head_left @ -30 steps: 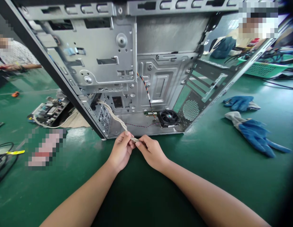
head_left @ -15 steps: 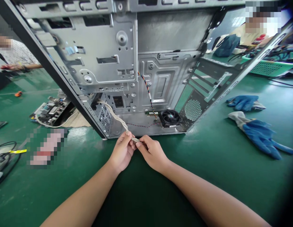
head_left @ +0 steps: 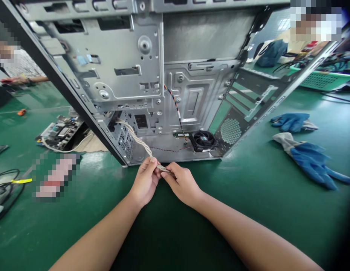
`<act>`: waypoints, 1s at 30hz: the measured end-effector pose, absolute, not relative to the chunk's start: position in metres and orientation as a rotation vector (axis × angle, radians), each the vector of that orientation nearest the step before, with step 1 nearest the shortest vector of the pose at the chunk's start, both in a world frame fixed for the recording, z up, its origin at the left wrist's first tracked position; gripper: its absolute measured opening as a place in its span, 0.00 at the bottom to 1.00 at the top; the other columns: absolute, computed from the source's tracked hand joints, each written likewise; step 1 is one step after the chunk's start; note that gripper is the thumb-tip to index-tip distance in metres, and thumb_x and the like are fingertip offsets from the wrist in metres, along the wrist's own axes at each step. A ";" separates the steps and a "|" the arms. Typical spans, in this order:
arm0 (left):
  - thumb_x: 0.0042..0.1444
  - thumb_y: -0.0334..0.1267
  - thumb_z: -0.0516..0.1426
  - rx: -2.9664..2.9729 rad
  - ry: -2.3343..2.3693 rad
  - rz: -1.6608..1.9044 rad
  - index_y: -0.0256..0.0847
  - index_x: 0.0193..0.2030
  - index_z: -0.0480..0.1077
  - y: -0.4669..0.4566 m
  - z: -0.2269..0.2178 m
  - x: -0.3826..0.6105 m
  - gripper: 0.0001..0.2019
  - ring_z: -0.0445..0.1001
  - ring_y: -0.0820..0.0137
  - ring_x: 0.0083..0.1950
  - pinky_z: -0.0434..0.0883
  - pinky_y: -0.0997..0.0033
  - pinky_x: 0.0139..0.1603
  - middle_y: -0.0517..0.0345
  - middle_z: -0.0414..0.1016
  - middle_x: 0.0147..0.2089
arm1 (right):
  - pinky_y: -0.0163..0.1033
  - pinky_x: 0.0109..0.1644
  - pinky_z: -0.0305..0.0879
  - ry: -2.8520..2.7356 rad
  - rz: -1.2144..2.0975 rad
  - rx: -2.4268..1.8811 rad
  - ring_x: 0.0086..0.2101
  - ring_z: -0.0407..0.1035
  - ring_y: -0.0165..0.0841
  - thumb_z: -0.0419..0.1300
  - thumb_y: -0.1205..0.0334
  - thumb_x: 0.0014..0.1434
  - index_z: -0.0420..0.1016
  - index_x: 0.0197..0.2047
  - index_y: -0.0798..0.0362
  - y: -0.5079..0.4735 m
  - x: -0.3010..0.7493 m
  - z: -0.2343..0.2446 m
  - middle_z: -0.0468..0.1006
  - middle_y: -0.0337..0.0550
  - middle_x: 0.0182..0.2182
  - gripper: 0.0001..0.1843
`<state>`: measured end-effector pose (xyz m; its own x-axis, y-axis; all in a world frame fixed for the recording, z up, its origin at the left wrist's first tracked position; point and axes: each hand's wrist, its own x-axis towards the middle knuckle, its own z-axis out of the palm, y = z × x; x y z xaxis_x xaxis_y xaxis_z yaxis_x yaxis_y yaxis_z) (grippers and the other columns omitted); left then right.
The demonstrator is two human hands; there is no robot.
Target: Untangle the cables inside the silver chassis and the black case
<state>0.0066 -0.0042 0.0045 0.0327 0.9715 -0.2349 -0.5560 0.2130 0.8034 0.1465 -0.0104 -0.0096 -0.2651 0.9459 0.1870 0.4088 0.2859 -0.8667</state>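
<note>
An open grey metal computer case (head_left: 152, 75) stands on the green table in front of me. A pale twisted cable (head_left: 134, 137) runs from the case's lower left out to my hands. My left hand (head_left: 145, 180) pinches the cable near the case's front edge. My right hand (head_left: 182, 182) pinches the cable's free end just beside it, fingertips almost touching the left ones. Inside the case lie a small black fan (head_left: 203, 140), a small green board (head_left: 181, 134) and thin coloured wires (head_left: 175, 105).
Two blue and white work gloves (head_left: 310, 158) lie on the table (head_left: 248, 210) to the right. A circuit board (head_left: 61, 132) and black cables (head_left: 5, 184) lie at the left. A green basket (head_left: 318, 79) stands at the back right. Other people sit at the far left and far right.
Both hands stay pinched on the cable and have shifted only slightly. The view has barely moved.
</note>
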 end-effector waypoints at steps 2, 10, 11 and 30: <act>0.49 0.44 0.66 0.601 0.913 1.280 0.37 0.28 0.67 -0.004 0.005 0.006 0.15 0.61 0.79 0.26 0.65 0.80 0.31 0.65 0.61 0.23 | 0.34 0.29 0.58 -1.827 0.917 -1.213 0.25 0.67 0.30 0.55 0.61 0.62 0.67 0.33 0.51 -0.010 0.147 -0.010 0.74 0.38 0.25 0.06; 0.50 0.44 0.66 0.557 0.904 1.257 0.37 0.28 0.67 -0.005 0.003 0.006 0.15 0.56 0.81 0.24 0.62 0.81 0.27 0.68 0.56 0.21 | 0.34 0.30 0.59 -1.827 0.900 -1.219 0.25 0.68 0.30 0.56 0.61 0.62 0.69 0.36 0.51 -0.012 0.147 -0.012 0.75 0.39 0.25 0.05; 0.50 0.44 0.66 0.554 0.905 1.256 0.37 0.28 0.67 -0.005 0.003 0.006 0.15 0.57 0.81 0.24 0.61 0.81 0.27 0.68 0.56 0.21 | 0.34 0.30 0.60 -1.822 0.892 -1.225 0.25 0.69 0.31 0.57 0.61 0.61 0.69 0.37 0.51 -0.013 0.147 -0.013 0.75 0.39 0.26 0.04; 0.54 0.43 0.64 0.529 0.861 1.247 0.38 0.29 0.64 -0.004 0.000 0.005 0.14 0.57 0.79 0.24 0.62 0.78 0.30 0.68 0.54 0.21 | 0.39 0.38 0.62 -2.050 0.255 -1.175 0.32 0.68 0.36 0.54 0.66 0.65 0.72 0.38 0.54 -0.010 0.149 -0.017 0.76 0.46 0.30 0.06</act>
<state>0.0047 -0.0039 -0.0004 0.0778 0.9594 -0.2710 -0.5937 0.2630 0.7605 0.1487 -0.0098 -0.0169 -0.3006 0.8086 0.5057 0.6598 0.5592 -0.5020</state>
